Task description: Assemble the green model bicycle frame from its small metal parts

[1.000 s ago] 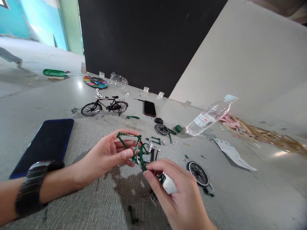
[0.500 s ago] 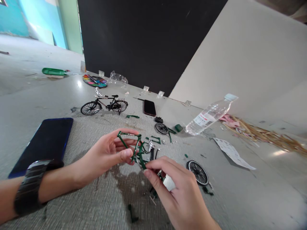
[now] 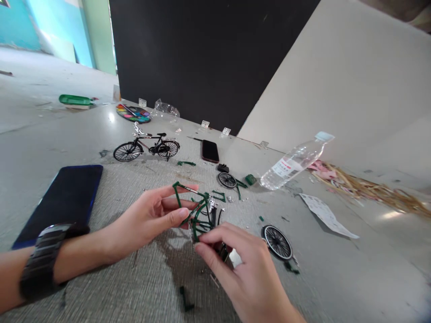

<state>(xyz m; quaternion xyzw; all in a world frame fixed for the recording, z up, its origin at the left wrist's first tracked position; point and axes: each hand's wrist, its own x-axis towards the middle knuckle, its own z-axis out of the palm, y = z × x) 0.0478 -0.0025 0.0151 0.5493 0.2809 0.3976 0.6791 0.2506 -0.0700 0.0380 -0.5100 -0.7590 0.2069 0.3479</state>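
Observation:
My left hand (image 3: 164,208) grips a small green model bicycle frame (image 3: 191,190) between thumb and fingers, above the grey surface. At the frame's lower right end, the thumb and forefinger of my right hand (image 3: 235,260) are pinched on green bars; their exact tips are partly hidden. Beyond the frame lie silver handlebars (image 3: 212,204) and thin black parts. A spoked wheel (image 3: 277,242) rests to the right of my right hand. Another wheel (image 3: 227,180) lies farther back among green pieces. Dark parts under my right hand are mostly covered.
An assembled black model bicycle (image 3: 148,146) stands at the back left. A large dark tablet-like slab (image 3: 60,202) lies by my left wrist, and a phone (image 3: 210,151) farther back. A tilted plastic bottle (image 3: 292,163), a printed sheet (image 3: 326,215) and a paint palette (image 3: 134,114) are around.
The green frame has turned in my left hand, its top bar now sloping down to the right. My right fingertips have shifted slightly left and down along with it.

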